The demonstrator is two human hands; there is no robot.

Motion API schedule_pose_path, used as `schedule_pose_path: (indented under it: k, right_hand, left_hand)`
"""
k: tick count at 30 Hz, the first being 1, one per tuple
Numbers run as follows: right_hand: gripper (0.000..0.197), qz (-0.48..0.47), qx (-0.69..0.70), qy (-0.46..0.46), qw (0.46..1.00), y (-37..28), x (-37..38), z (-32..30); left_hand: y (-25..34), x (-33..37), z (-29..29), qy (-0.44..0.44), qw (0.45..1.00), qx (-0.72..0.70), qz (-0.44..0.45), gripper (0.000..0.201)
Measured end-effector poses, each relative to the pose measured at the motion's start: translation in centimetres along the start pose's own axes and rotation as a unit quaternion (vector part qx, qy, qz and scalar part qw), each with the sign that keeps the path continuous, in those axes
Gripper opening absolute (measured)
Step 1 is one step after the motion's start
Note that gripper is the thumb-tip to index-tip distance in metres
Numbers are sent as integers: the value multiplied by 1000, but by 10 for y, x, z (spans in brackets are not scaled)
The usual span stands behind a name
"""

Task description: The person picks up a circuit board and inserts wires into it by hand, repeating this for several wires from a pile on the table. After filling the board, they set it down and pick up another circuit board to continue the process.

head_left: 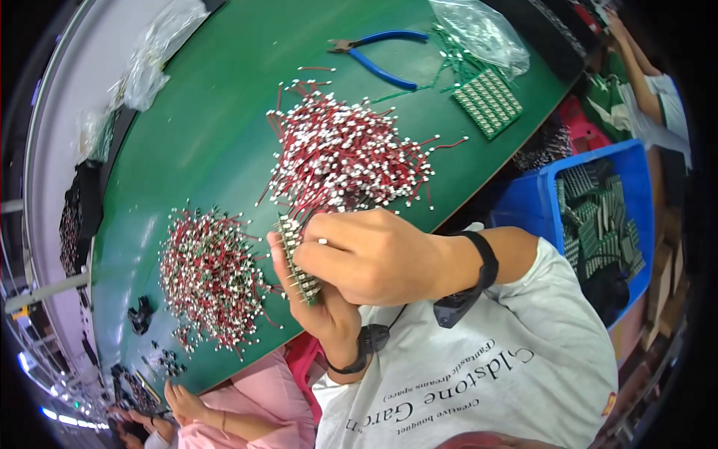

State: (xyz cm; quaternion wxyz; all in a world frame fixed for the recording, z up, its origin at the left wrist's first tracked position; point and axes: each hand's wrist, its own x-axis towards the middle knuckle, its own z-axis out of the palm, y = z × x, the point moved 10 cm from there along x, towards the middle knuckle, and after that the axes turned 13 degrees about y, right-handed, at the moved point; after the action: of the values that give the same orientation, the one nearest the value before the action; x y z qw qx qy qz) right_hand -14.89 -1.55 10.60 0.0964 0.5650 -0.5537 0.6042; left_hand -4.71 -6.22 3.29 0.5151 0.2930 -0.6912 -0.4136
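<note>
My left hand [329, 318], low in the middle of the head view, is closed around the edges of a narrow green circuit board panel [289, 232] with rows of small pale parts. Over the panel, my right hand [381, 254] has its fingers pinched. A small white connector [322, 241] shows at those fingers; the fingertips are partly hidden. Just beyond both hands lies a large heap of short red wires with white connectors [340, 153]. To the left is a second heap of red and dark wires with white ends [213, 280].
Blue-handled cutting pliers [341, 46] lie at the far side of the green table [217, 97]. A square board panel [488, 105], green scraps and a clear plastic bag [490, 34] are at far right. A blue bin [527, 202] holds board panels. A co-worker's hand [185, 404] rests near the table's left edge.
</note>
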Motion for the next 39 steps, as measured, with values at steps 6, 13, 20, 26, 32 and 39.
schedule_pose_path:
  k: [6,13,20,26,32,39]
  right_hand:
    - [29,-39,67,24,997,-2,1,-31]
    - [21,133,-187,35,973,101,-42,-133]
    - [8,153,-269,-31,950,124,-54,-115]
    - [10,218,-70,50,972,59,-19,-106]
    - [13,49,12,-19,999,-9,-6,-8]
    - [13,45,-16,-15,999,0,-2,16]
  left_hand:
    - [-11,-1,-6,88,974,-189,-93,68]
    - [-46,3,-29,80,905,-338,-245,82]
    - [-43,6,3,43,847,-432,-308,77]
    - [-32,15,26,46,834,-438,-333,76]
    - [-28,16,18,83,922,-281,-252,63]
    - [-23,9,7,58,953,-213,-209,62]
